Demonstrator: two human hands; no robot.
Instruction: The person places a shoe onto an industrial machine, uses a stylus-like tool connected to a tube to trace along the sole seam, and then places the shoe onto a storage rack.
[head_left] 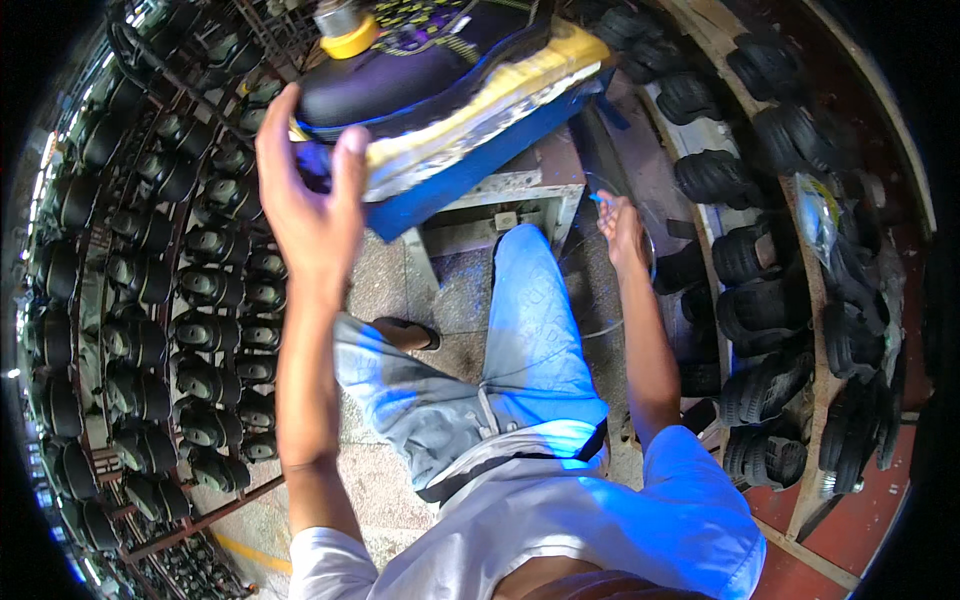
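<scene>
At the top of the head view is a large black shoe [400, 90] with yellow-green speckles, blurred in part. Its thick pale yellow sole [500, 105] lies above a blue slab-like surface [470, 160]. My left hand [310, 200] grips the toe end, thumb on the near side and fingers on the far side. A yellow ring with a metal post [345, 30] stands on top of the shoe. Lower down on the right, my right hand [622, 225] is closed in a pinch on a thin blue-tipped tool [601, 198], its exact kind unclear.
A metal-framed stand [560, 185] is in front of my knees. Racks of dark shoe uppers [210, 280] fill the left side. To the right, shelves hold black soles [765, 310] and a clear plastic bag [815, 220]. A thin pale line [652, 240] curves beside my right hand.
</scene>
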